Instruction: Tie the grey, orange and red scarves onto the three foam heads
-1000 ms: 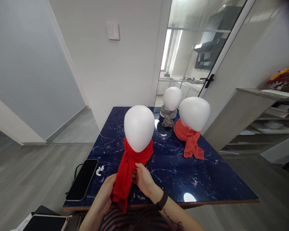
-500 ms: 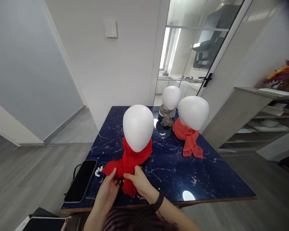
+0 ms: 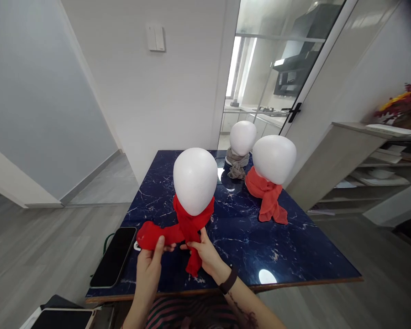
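Observation:
A bright red scarf (image 3: 188, 224) is wrapped around the base of the nearest white mannequin head (image 3: 195, 180), its two ends crossing in front. My left hand (image 3: 152, 260) grips the end that stretches out to the left, thumb on top and fingers underneath. On the other end, which hangs toward me, my right hand (image 3: 205, 253) is closed, with the thumb across the cloth. Behind to the right stand a head with a coral scarf (image 3: 265, 192) knotted at its neck and a smaller one with a grey-brown scarf (image 3: 238, 164).
A dark phone (image 3: 113, 257) lies at the left edge of the blue marbled table (image 3: 246, 251). White earphones (image 3: 137, 246) peek out beside the left scarf end. A glass door (image 3: 263, 68) and a shelf unit (image 3: 349, 169) stand beyond the table.
My left hand has drawn one scarf end further left, over most of the earphones. My right hand and the other end have shifted slightly right, so the two ends lie further apart.

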The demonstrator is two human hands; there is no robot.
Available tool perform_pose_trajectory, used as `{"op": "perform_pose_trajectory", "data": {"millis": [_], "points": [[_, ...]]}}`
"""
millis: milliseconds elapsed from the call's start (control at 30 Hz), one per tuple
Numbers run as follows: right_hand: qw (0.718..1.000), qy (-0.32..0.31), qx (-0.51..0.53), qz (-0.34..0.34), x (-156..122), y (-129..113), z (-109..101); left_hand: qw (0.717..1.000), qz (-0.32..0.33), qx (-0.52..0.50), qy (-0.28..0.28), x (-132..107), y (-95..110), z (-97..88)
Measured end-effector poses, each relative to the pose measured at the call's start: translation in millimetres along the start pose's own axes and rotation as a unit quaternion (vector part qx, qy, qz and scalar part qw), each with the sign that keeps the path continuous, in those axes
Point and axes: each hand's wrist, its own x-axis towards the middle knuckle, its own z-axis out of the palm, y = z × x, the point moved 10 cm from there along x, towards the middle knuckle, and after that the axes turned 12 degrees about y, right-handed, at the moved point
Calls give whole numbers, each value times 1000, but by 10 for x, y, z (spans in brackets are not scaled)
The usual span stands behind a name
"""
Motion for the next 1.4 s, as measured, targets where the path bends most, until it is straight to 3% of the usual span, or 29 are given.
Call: {"op": "perform_pose_trajectory", "data": {"millis": [100,200,300,400,500,700,900,1067,1167,1233,1300,1400], "points": [[999,1,28,-20,18,-3,-12,993,-8,-5,-121,-155,54,449],[997,-5,49,-67,17,-63,-15,984,9,16,-179,-138,13,708],[993,-24,36,-106,24,-71,-3,963,129,104,-214,-52,15,844],[987,-24,4,-156,63,-60,-36,895,288,227,-256,-63,17,960],[974,-10,-64,-219,94,-69,-69,820,363,338,-285,-64,-68,1019],[936,1,-172,-309,27,-176,-38,724,375,462,-347,-34,-115,1110],[871,69,-271,-404,-102,-377,-91,698,368,505,-349,7,-106,1236],[858,81,-296,-412,-64,-312,-134,705,392,492,-328,-13,-22,1307],[868,88,-292,-391,-53,-279,-145,733,405,449,-312,-39,81,1281],[891,78,-273,-354,-42,-244,-128,783,398,390,-277,-35,145,1198],[918,66,-251,-301,-19,-182,-120,858,354,309,-207,22,147,1026],[933,80,-234,-261,-6,-141,-166,964,174,173,-102,138,-169,699]]}}
